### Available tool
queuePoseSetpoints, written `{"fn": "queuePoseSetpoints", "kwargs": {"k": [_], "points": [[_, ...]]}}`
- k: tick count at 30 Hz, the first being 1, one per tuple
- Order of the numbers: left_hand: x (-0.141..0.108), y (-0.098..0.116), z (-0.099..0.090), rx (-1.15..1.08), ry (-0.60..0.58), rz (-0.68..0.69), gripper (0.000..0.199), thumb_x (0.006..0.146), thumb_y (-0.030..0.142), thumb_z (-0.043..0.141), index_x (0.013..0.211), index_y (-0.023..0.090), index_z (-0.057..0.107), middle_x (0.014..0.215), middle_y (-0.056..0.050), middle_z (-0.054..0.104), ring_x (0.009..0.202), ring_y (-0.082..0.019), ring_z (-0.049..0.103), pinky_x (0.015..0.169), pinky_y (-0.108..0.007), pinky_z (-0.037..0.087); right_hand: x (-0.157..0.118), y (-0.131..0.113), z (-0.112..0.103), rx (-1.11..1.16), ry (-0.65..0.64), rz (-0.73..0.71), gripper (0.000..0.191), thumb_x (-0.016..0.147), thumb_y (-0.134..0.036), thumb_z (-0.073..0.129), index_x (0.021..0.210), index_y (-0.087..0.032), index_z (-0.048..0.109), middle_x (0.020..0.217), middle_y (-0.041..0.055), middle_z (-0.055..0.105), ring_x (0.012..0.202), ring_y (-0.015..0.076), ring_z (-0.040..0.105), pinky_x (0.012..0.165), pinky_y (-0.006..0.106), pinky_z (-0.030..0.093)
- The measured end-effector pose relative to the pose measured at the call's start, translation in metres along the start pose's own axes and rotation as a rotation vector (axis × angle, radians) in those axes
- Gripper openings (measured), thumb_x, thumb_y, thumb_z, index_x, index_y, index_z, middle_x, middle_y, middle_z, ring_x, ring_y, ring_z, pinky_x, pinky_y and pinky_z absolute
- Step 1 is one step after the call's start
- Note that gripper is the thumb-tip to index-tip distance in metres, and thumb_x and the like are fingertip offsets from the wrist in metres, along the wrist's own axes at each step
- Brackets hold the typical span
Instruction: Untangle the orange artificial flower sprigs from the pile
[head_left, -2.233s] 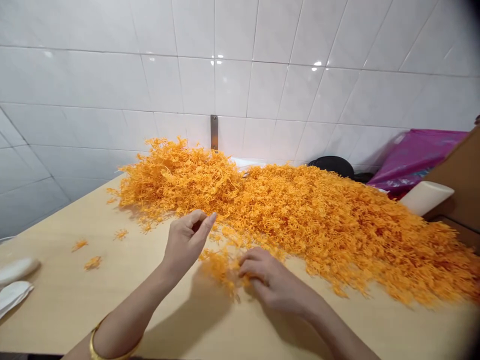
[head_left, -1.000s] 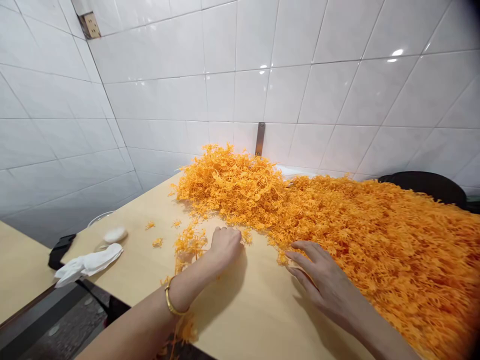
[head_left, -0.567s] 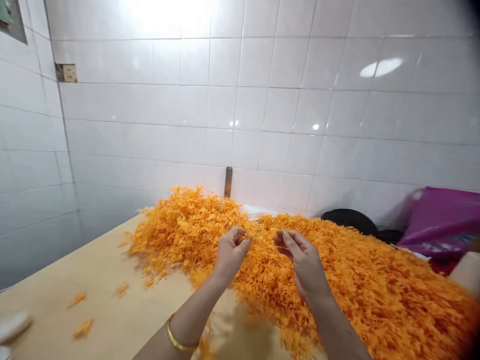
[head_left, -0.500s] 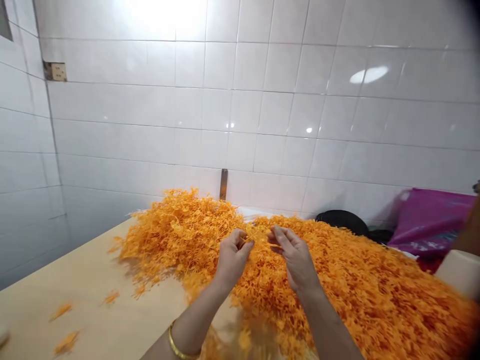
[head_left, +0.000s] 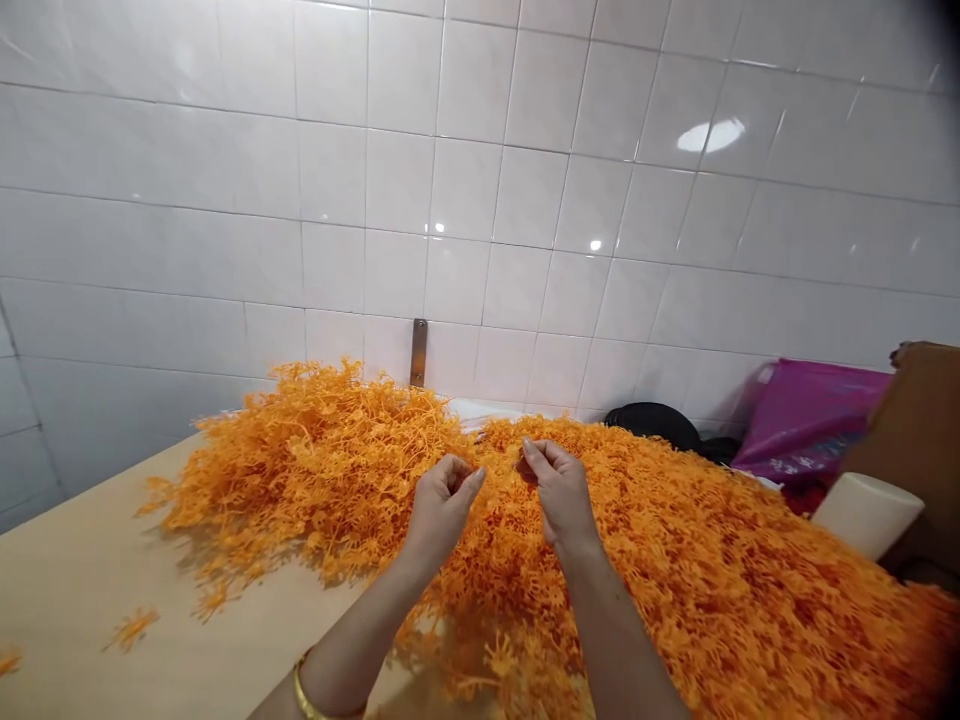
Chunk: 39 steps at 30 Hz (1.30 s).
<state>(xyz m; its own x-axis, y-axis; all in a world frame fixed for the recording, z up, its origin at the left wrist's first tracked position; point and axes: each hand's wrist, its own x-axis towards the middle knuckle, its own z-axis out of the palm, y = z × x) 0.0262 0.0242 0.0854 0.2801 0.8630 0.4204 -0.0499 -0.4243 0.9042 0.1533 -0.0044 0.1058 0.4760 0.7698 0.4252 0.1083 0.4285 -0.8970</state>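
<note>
My left hand (head_left: 444, 505) is closed, with fingers curled and the thumb tip near the index finger. Anything in that pinch blends into the orange behind it. To its right, a short gap away, my right hand (head_left: 562, 492) has thumb and fingertips pressed together; what they grip is too small to make out. Both hands are over a big heap of orange artificial foliage sprigs (head_left: 675, 560), with thin stems and small frilly leaves. A looser, stemmier pile of the same sprigs (head_left: 300, 460) lies to the left.
Loose orange bits (head_left: 133, 628) lie on the pale tabletop (head_left: 255, 640). Against the tiled wall (head_left: 465, 180) are a metal bracket (head_left: 418, 352), black round items (head_left: 654, 424) and a purple bag (head_left: 810, 415). A cream-coloured cylinder (head_left: 866, 515) and a brown cardboard box (head_left: 911, 430) stand at the right.
The view has turned to the right, showing more of the box and cylinder. My right hand's fingers have come together into a pinch; my left hand stays curled.
</note>
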Motion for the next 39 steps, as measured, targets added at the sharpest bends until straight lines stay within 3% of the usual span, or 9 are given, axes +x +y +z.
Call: {"fn": "queuePoseSetpoints", "kwargs": {"k": [8, 11, 18, 22, 28, 31, 35, 38, 39], "points": [[0.005, -0.015, -0.007, 0.176, -0.142, -0.057, 0.029, 0.07, 0.042, 0.048, 0.058, 0.016, 0.041, 0.049, 0.006, 0.027, 0.045, -0.007, 0.024, 0.042, -0.02, 0.019, -0.003, 0.007, 0.005, -0.013, -0.082, 0.047, 0.031, 0.071, -0.044, 0.053, 0.058, -0.016, 0.045, 0.054, -0.0025, 0.044, 0.052, 0.0094, 0.041, 0.052, 0.022, 0.035], [0.007, -0.02, -0.01, 0.244, -0.217, -0.02, 0.033, 0.071, 0.041, 0.046, 0.051, 0.016, 0.04, 0.047, 0.005, 0.028, 0.044, -0.007, 0.025, 0.043, -0.021, 0.02, -0.004, 0.01, 0.007, 0.0, -0.124, 0.084, 0.029, 0.071, -0.044, 0.054, 0.062, -0.016, 0.047, 0.055, -0.002, 0.047, 0.05, 0.0094, 0.043, 0.05, 0.022, 0.036], [0.004, -0.015, -0.011, 0.278, -0.136, 0.135, 0.024, 0.071, 0.033, 0.046, 0.056, 0.016, 0.054, 0.046, 0.003, 0.036, 0.044, -0.008, 0.03, 0.044, -0.02, 0.022, -0.003, 0.009, 0.008, 0.176, -0.213, 0.318, 0.032, 0.06, -0.04, 0.065, 0.08, -0.017, 0.056, 0.06, -0.0018, 0.054, 0.058, 0.0095, 0.049, 0.054, 0.021, 0.037], [0.001, -0.011, -0.01, 0.308, -0.14, 0.188, 0.024, 0.074, 0.028, 0.043, 0.058, 0.017, 0.058, 0.049, 0.0, 0.043, 0.047, -0.01, 0.033, 0.045, -0.021, 0.023, -0.001, 0.01, 0.006, 0.159, -0.232, 0.305, 0.027, 0.059, -0.039, 0.066, 0.069, -0.015, 0.057, 0.053, -0.0031, 0.051, 0.052, 0.0084, 0.047, 0.053, 0.02, 0.036], [-0.002, -0.01, -0.004, 0.301, -0.172, 0.181, 0.025, 0.073, 0.027, 0.043, 0.053, 0.017, 0.053, 0.046, 0.001, 0.037, 0.045, -0.009, 0.029, 0.044, -0.021, 0.022, -0.003, 0.011, 0.001, -0.174, -0.101, -0.002, 0.032, 0.069, -0.045, 0.056, 0.056, -0.015, 0.053, 0.049, -0.0003, 0.052, 0.05, 0.011, 0.047, 0.054, 0.024, 0.036], [-0.005, -0.008, -0.001, 0.259, -0.178, 0.212, 0.026, 0.073, 0.028, 0.044, 0.05, 0.017, 0.052, 0.045, 0.001, 0.036, 0.044, -0.009, 0.028, 0.044, -0.021, 0.021, -0.005, 0.011, 0.004, -0.291, -0.021, -0.083, 0.035, 0.071, -0.048, 0.052, 0.056, -0.016, 0.052, 0.048, 0.0003, 0.051, 0.047, 0.0112, 0.044, 0.049, 0.024, 0.034], [-0.007, -0.001, -0.006, 0.291, -0.195, 0.243, 0.029, 0.073, 0.028, 0.043, 0.047, 0.017, 0.049, 0.043, 0.001, 0.032, 0.042, -0.008, 0.025, 0.043, -0.021, 0.019, 0.002, 0.01, -0.012, -0.317, 0.188, -0.108, 0.033, 0.07, -0.048, 0.052, 0.057, -0.017, 0.05, 0.046, -0.0011, 0.048, 0.044, 0.0106, 0.043, 0.046, 0.024, 0.034], [-0.006, 0.003, -0.01, 0.296, -0.199, 0.228, 0.027, 0.074, 0.029, 0.044, 0.051, 0.017, 0.053, 0.043, 0.001, 0.035, 0.042, -0.008, 0.027, 0.043, -0.021, 0.02, 0.017, 0.012, -0.04, -0.12, 0.493, 0.009, 0.031, 0.063, -0.047, 0.057, 0.058, -0.018, 0.048, 0.043, -0.0048, 0.042, 0.041, 0.0095, 0.042, 0.046, 0.025, 0.039], [-0.006, 0.002, -0.01, 0.277, -0.193, 0.22, 0.026, 0.074, 0.03, 0.044, 0.054, 0.017, 0.056, 0.044, 0.001, 0.036, 0.042, -0.008, 0.028, 0.043, -0.021, 0.02, 0.021, 0.012, -0.048, -0.061, 0.494, 0.044, 0.03, 0.061, -0.046, 0.059, 0.059, -0.018, 0.048, 0.044, -0.0055, 0.042, 0.041, 0.0088, 0.042, 0.047, 0.025, 0.04]]}}
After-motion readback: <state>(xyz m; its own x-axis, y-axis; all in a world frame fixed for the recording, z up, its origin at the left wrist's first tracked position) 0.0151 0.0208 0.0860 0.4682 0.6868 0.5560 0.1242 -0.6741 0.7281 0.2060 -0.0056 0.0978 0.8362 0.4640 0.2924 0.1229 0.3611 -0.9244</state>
